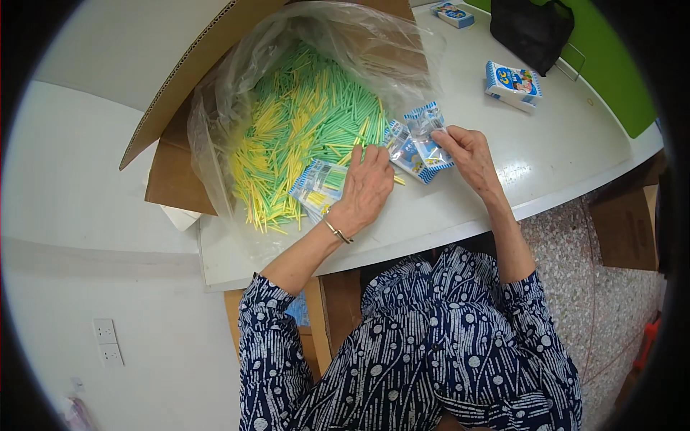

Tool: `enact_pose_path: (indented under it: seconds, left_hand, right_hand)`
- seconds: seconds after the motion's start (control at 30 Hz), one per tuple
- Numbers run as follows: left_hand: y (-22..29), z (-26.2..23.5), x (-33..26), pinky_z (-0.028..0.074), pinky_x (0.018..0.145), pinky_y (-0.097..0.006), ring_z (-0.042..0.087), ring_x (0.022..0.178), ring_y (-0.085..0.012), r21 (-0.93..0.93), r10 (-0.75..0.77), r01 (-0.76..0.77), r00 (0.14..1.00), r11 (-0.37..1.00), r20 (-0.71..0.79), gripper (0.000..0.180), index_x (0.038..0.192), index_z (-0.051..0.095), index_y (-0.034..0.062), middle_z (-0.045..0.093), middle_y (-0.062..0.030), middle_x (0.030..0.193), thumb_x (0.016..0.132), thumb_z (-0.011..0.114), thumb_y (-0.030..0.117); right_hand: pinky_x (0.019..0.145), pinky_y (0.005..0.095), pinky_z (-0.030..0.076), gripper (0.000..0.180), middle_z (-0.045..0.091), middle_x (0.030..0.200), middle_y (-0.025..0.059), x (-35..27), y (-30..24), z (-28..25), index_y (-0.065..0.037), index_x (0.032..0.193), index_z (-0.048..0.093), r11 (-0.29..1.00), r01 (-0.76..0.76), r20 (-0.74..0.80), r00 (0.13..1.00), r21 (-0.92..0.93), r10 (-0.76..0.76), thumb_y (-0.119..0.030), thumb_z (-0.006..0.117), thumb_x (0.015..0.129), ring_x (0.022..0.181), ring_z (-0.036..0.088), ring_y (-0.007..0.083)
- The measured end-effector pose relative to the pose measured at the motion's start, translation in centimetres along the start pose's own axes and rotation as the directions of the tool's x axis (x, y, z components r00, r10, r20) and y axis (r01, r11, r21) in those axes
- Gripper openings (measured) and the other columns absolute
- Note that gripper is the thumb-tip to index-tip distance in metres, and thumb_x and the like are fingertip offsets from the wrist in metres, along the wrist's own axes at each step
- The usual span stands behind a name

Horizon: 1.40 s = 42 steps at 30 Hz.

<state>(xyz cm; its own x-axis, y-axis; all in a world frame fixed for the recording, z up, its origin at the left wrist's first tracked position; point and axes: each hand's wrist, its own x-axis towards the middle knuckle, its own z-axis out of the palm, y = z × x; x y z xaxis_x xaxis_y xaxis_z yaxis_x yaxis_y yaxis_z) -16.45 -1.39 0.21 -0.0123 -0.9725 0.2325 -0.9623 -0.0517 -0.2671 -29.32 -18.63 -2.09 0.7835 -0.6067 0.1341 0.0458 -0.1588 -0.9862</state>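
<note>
A large heap of thin green and yellow plastic sticks (316, 108) spills from a clear plastic liner onto the white table. My left hand (366, 185) is at the near right edge of the heap, fingers curled over a few of the sticks; its fingertips are partly hidden. Beside its wrist lies a clear and blue packet (316, 188) with sticks showing in or under it. Between thumb and fingers, my right hand (468, 154) pinches a small clear packet with blue striped ends (429, 136). Another such packet (407, 154) lies under it, partly covered.
An open cardboard box (176, 172) surrounds the liner at the back left. Small blue and white boxes (513, 85) stand toward the back right, near a black bag (533, 30). The table's front edge (402, 248) runs close to my body. Another carton (625, 226) sits right of the table.
</note>
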Motion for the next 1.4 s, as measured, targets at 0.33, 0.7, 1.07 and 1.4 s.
enact_pose_path:
  seconds: [0.33,0.7,1.07,1.4]
  left_hand:
    - [-4.1,1.1,-0.6,0.041,0.075,-0.04,0.052,0.081,-0.027,-0.635,-0.38,0.35,0.92,0.689,0.095,0.015,0.083,0.065,0.005,0.059,-0.0077,0.085,0.078,0.065,0.019]
    - [-5.5,4.4,3.5,0.039,0.075,-0.043,0.05,0.089,-0.03,-0.09,-0.476,0.469,0.875,0.878,-0.083,0.031,0.077,0.064,-0.0012,0.056,-0.0141,0.09,0.072,0.067,0.03]
    - [-6.5,6.3,4.6,0.037,0.076,-0.042,0.048,0.091,-0.03,0.034,-0.465,0.466,0.885,0.884,-0.03,0.018,0.079,0.063,-0.0013,0.055,-0.0151,0.094,0.077,0.055,0.015]
    - [-9.6,2.3,3.0,0.047,0.076,-0.039,0.06,0.081,-0.0251,-0.692,-0.654,0.606,0.713,0.393,0.253,0.023,0.092,0.056,-0.0016,0.063,-0.0136,0.088,0.087,0.049,0.02]
  right_hand:
    - [0.048,0.0233,0.025,0.032,0.042,0.057,-0.0071,0.2,2.1,0.6,-0.001,0.066,0.058,0.998,-0.051,0.048,0.997,-0.02,0.052,-0.024,0.06,0.088,0.056,0.033,0.0027]
    - [0.047,0.0275,0.027,0.037,0.037,0.052,-0.0006,0.2,2.4,0.6,0.003,0.064,0.055,0.999,-0.035,0.019,0.999,-0.041,0.036,-0.026,0.06,0.086,0.053,0.032,0.0068]
    - [0.047,0.0271,0.028,0.036,0.04,0.052,-0.0014,0.4,1.9,0.6,0.003,0.064,0.056,0.998,-0.03,0.004,1.0,-0.054,0.03,-0.025,0.06,0.086,0.053,0.034,0.0061]
    - [0.056,0.0189,0.037,0.026,0.058,0.07,-0.0036,1.9,0.2,3.8,0.001,0.083,0.065,0.952,-0.09,0.085,0.994,0.292,0.068,-0.024,0.058,0.09,0.061,0.046,0.0025]
